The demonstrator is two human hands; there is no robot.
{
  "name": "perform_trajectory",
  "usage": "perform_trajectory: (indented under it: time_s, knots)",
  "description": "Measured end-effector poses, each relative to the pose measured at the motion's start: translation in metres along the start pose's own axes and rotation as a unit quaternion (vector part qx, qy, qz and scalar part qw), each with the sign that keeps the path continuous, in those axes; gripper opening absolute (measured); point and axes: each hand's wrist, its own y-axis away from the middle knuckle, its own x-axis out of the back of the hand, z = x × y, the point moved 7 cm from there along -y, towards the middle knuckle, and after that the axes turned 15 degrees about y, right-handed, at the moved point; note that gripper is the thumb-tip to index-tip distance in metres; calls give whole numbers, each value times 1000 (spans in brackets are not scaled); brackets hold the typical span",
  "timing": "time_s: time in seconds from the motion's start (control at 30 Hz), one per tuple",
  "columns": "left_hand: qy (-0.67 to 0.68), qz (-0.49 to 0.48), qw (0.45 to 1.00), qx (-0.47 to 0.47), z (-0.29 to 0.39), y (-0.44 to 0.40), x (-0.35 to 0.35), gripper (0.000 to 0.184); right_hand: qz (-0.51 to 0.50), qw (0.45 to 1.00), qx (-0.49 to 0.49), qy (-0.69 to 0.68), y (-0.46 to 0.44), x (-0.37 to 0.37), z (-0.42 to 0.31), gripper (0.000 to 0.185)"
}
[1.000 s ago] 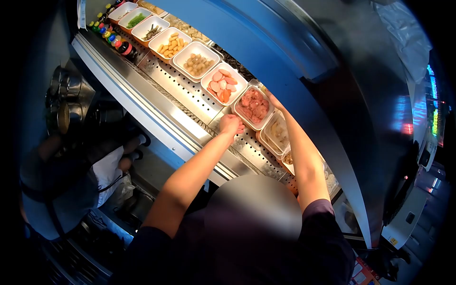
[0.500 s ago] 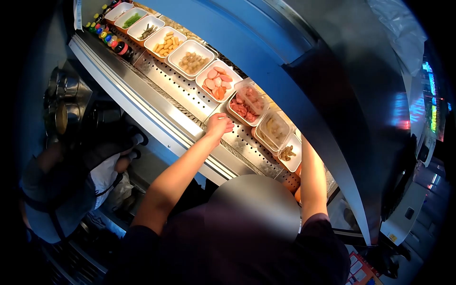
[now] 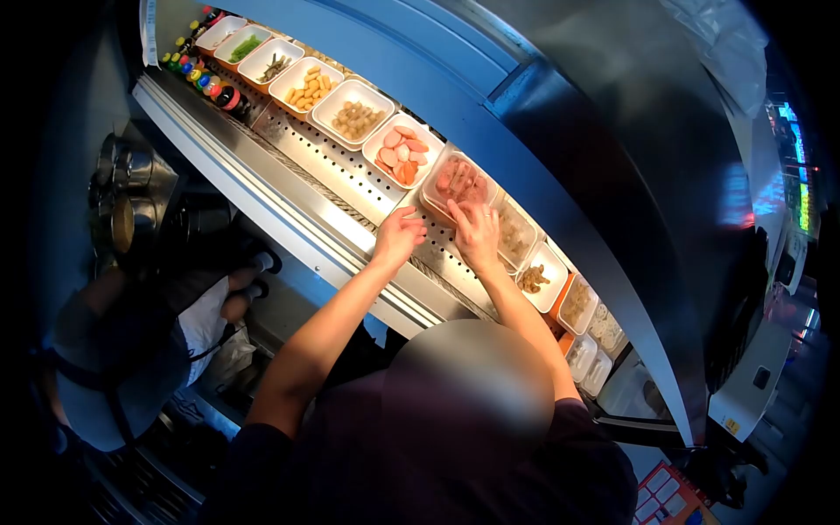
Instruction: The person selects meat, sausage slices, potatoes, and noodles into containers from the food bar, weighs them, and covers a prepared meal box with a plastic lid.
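A clear plastic lid [image 3: 455, 166] covers the white tub of red meat pieces [image 3: 468, 185]. On its near edge rests my right hand [image 3: 478, 234], thumb and fingers spread apart and touching the lid. My left hand [image 3: 400, 236] hovers just left of that tub over the perforated metal shelf, fingers loosely bent and apart, with nothing visible in them. To the right of the meat is another clear-lidded tub [image 3: 518, 236], partly behind my right hand. A white tub of small brown pieces [image 3: 533, 279] follows it.
Leftward run white tubs of sliced pink sausage [image 3: 402, 153], pale round pieces [image 3: 354, 118], yellow pieces [image 3: 312, 87] and green bits [image 3: 243, 48]. Bottles [image 3: 210, 86] stand at the far left. A blue panel [image 3: 394, 52] overhangs the back; a co-worker [image 3: 122, 359] is lower left.
My right hand has come back from the far right onto the meat tub's lid. The lid, askew before, now lies over the meat. My left hand has barely moved.
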Motion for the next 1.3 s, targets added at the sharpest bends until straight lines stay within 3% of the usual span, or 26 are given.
perform_trajectory:
  time_s: [0.2, 0.33, 0.4, 0.43, 0.47, 0.5, 0.57, 0.63, 0.67, 0.7, 0.73, 0.77, 0.83, 0.87, 0.9, 0.93, 0.97, 1.0, 1.03, 1.07, 1.1, 1.17, 1.2, 1.27, 1.3]
  knots:
    - [-29, -18, 998, -52, 22, 57, 41, 39, -113, 992, -34, -40, 25, -30, 1, 33]
    - [-49, -5, 996, -81, 29, 121, 103, 33, -151, 988, -20, -40, 19, -39, 4, 38]
    - [-34, 41, 994, -100, 26, 157, 140, 32, -122, 992, 19, -16, -4, -34, -15, 43]
    - [-26, 94, 988, -117, 27, 192, 177, 30, -136, 989, 16, -56, -25, -22, -32, 41]
    - [-10, 128, 982, -135, 24, 218, 198, 28, -108, 987, 62, -97, -47, -15, -57, 51]
    - [18, 160, 976, -149, 6, 242, 234, 29, -138, 984, 87, -65, -57, -10, -86, 43]
    - [83, 140, 957, -238, -21, 290, 283, 33, -135, 918, -42, -370, -65, 1, -107, 27]
    - [-17, 314, 943, -107, -16, 344, 315, 31, -30, 884, -36, -464, -40, -20, -71, 27]
    - [-38, 367, 924, -99, -25, 385, 329, 30, 21, 863, -25, -504, -28, -31, -57, 28]
    - [-59, 404, 908, -91, -33, 416, 343, 29, 67, 942, 86, -316, -39, 11, -81, 25]
    - [-102, 474, 864, -138, -69, 440, 374, 33, 154, 966, 172, -120, -49, 61, -112, 23]
    - [-50, 519, 845, -119, -100, 469, 393, 34, -51, 985, 87, -143, -54, 45, -131, 14]
    - [-102, 632, 764, -82, -138, 519, 412, 32, -172, 924, -1, -342, -71, 54, -206, 12]
    - [-59, 652, 748, -109, -178, 552, 434, 32, -156, 919, 109, -344, -66, 56, -258, 20]
    - [-36, 674, 736, -49, -208, 582, 449, 38, -141, 902, 213, -347, -57, 49, -302, 29]
    - [-15, 697, 713, -77, -248, 609, 466, 45, -299, 847, 214, -384, -42, 42, -353, 56]
    - [103, 700, 682, -183, -256, 648, 468, 52, -360, 827, 266, -339, -21, 65, -402, 73]
    - [83, 816, 554, -143, -282, 709, 479, 50, -414, 800, 321, -293, 2, 89, -451, 93]
    - [195, 785, 580, -90, -306, 767, 494, 41, -393, 777, 404, -281, 23, 84, -481, 87]
    - [62, 870, 461, -166, -294, 831, 484, 32, -367, 748, 489, -258, 47, 75, -508, 81]
    - [6, 901, 393, -182, -313, 882, 490, 24, -390, 720, 525, -234, 70, 68, -539, 71]
    - [171, 884, 410, -144, -352, 943, 514, 17, -445, 672, 551, -218, 128, 80, -613, 51]
    - [182, 881, 414, -140, -374, 951, 537, 17, -476, 654, 545, -221, 157, 91, -646, 42]
    - [401, 778, 406, -263, -419, 938, 588, 15, -419, 623, 632, -192, 215, 118, -712, 42]
    - [378, 805, 390, -241, -422, 936, 599, 14, -418, 618, 642, -176, 236, 136, -739, 42]
